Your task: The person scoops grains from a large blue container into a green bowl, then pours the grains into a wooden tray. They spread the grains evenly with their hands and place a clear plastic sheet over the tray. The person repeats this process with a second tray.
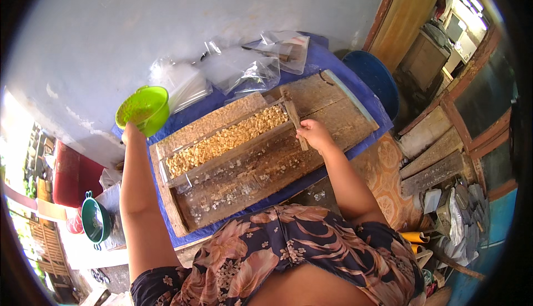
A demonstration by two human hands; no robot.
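My left hand point(130, 132) grips the near rim of a lime-green plastic bowl point(156, 116), tilted beside the wall, with small bits stuck inside. My right hand point(315, 135) holds the near end of a short wooden crosspiece point(292, 112). That piece lies across the right end of a narrow wooden trough. Pale yellow, bean-like pieces point(227, 139) fill the trough in a long strip, and clear plastic shows at its left end. Behind the strip lies a long, speckled light-brown slab point(216, 118). All this rests on a worn wooden board point(254, 177) with scattered crumbs.
Blue sheeting point(329, 62) covers the surface under the board. Clear plastic bags point(245, 73) lie against the grey wall point(200, 10). A large blue tub point(372, 81) stands at the right. At the left are a dark green basin point(95, 222) and a red chair point(75, 175).
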